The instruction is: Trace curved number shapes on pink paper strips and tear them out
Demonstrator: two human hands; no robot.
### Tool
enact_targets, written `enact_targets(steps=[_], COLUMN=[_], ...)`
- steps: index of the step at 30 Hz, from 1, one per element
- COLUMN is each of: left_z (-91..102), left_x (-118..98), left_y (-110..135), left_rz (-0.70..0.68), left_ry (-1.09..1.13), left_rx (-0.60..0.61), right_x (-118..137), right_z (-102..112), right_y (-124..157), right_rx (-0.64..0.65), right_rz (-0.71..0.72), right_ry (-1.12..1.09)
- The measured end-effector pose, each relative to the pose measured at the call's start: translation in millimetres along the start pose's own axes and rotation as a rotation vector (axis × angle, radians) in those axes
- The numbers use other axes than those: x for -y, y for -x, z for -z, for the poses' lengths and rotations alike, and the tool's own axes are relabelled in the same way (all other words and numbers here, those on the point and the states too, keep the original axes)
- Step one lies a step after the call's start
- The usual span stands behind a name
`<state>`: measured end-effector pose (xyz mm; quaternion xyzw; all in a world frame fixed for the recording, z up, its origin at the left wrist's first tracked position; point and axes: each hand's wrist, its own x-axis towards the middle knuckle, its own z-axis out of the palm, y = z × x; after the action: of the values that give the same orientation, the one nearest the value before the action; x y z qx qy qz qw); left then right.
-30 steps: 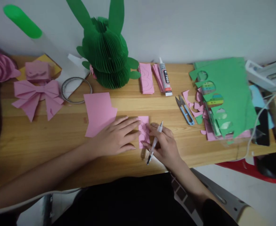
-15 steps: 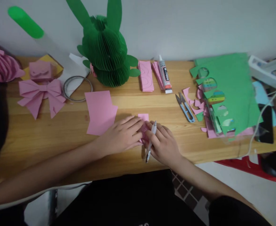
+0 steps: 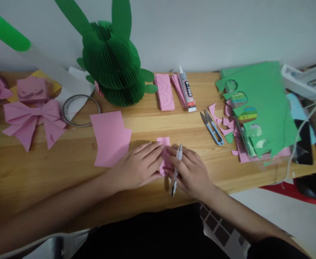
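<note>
Between my hands a small pink paper strip rests low over the wooden table, with curved drawn lines on it partly covered by fingers. My left hand holds its left side, fingers together and extended over the edge. My right hand is closed, keeping a white pen tucked among the fingers while its fingertips press the strip's right side. The pen tilts across the hand, its lower end near the table. Left of my left hand lies a larger pink paper sheet with a notched edge.
Behind stand a green honeycomb paper figure, pink strips and a glue tube. Thread snips lie near pink scraps and green sheets on the right. Leftward are a tape roll and a pink paper bow.
The view has shifted, so the table things sit lower and those on the left lie further left. More of the strip and its drawn lines shows between my hands. Pen and strip remain held.
</note>
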<state>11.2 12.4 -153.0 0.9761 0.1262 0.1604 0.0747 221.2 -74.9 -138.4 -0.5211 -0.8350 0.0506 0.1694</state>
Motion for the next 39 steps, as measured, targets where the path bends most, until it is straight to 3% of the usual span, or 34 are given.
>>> enact_targets(steps=[8, 15, 21, 39], left_z=[-0.4, -0.7, 1.8, -0.3], left_x=[-2.0, -3.3, -2.6, -2.3], left_y=[-0.3, 1.7, -1.9, -1.7], left_rz=[0.007, 0.053, 0.049, 0.042], left_ry=[0.012, 0.061, 0.028, 0.054], left_rx=[0.031, 0.014, 0.009, -0.014], right_x=[-3.7, -1.1, 5.7, 7.2], right_z=[5.6, 9.9, 3.5, 0.6], right_y=[-6.6, -25.5, -27.1, -24.3], right_rx=[-0.003, -0.210, -0.195, -0.170], right_rz=[-0.036, -0.380, -0.499, -0.541], right_ry=[-0.105, -0.424, -0.558, -0.526])
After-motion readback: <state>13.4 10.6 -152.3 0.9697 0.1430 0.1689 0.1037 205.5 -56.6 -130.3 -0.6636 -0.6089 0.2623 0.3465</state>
